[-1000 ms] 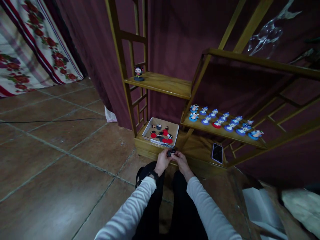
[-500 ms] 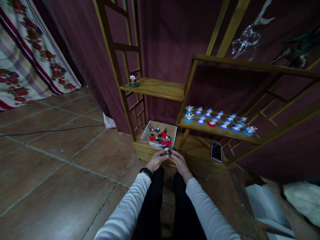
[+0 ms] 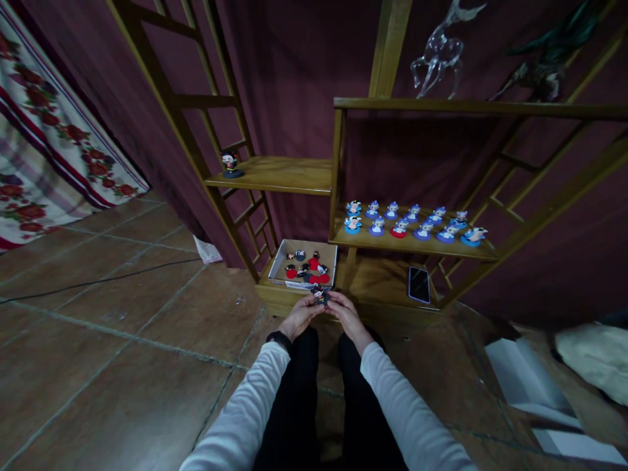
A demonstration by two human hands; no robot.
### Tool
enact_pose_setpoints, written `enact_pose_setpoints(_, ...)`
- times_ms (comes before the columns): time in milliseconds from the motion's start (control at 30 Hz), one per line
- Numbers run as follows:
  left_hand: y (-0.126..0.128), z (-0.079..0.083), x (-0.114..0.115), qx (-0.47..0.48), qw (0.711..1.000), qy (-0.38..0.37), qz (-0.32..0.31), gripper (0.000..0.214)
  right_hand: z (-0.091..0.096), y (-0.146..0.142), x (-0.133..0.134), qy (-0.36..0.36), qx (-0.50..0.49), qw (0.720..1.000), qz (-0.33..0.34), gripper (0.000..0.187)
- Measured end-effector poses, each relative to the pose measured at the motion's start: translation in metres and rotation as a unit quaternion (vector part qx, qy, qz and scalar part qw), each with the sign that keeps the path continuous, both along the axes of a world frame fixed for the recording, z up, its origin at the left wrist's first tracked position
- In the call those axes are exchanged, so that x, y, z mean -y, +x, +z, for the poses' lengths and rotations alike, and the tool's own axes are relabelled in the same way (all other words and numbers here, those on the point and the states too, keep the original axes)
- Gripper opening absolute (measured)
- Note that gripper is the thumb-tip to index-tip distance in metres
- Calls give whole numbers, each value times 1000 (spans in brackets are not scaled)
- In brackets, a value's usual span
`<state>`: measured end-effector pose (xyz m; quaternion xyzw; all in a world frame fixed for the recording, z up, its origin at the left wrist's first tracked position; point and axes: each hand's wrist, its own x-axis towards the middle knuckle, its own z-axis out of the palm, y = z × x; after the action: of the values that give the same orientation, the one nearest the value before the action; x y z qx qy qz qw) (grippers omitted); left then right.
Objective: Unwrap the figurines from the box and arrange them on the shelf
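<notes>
My left hand (image 3: pixel 302 314) and my right hand (image 3: pixel 345 311) meet in front of me, fingers pinched together on one small figurine (image 3: pixel 320 295) with a dark base. They hover just in front of a shallow cardboard box (image 3: pixel 283 254) that holds several small figurine parts in red and black. The box rests on the lowest board of a wooden shelf unit (image 3: pixel 294 174). One assembled dark-haired figurine (image 3: pixel 229 163) stands alone on the left shelf. Two rows of blue-based figurines (image 3: pixel 410 222) fill the right shelf.
A phone (image 3: pixel 418 284) lies on the bottom board to the right of the box. A glass deer (image 3: pixel 439 55) stands on the top shelf. A cable (image 3: pixel 98 280) runs over the tiled floor at left. White sheets (image 3: pixel 524 386) lie at right.
The view has tilted up and shifted, showing more of the top shelf. My hands stayed together on the figurine, which now sits upright between the fingertips.
</notes>
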<state>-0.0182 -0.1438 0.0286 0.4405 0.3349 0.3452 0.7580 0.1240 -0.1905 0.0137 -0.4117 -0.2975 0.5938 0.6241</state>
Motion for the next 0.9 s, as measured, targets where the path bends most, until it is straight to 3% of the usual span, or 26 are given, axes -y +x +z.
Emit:
enact_pose_setpoints(200, 4, -2, 0, -15, 999, 39, 11, 42, -4, 1, -3, -15, -10, 1000, -12, 42)
enact_pose_setpoints(433, 9, -6, 1, -62, 992, 91, 66, 44, -9, 0, -5, -30, -9, 999, -14, 40)
enact_pose_setpoints(900, 17, -15, 0, -144, 973, 156, 96, 40, -7, -7, -7, -24, 77, 996, -26, 36)
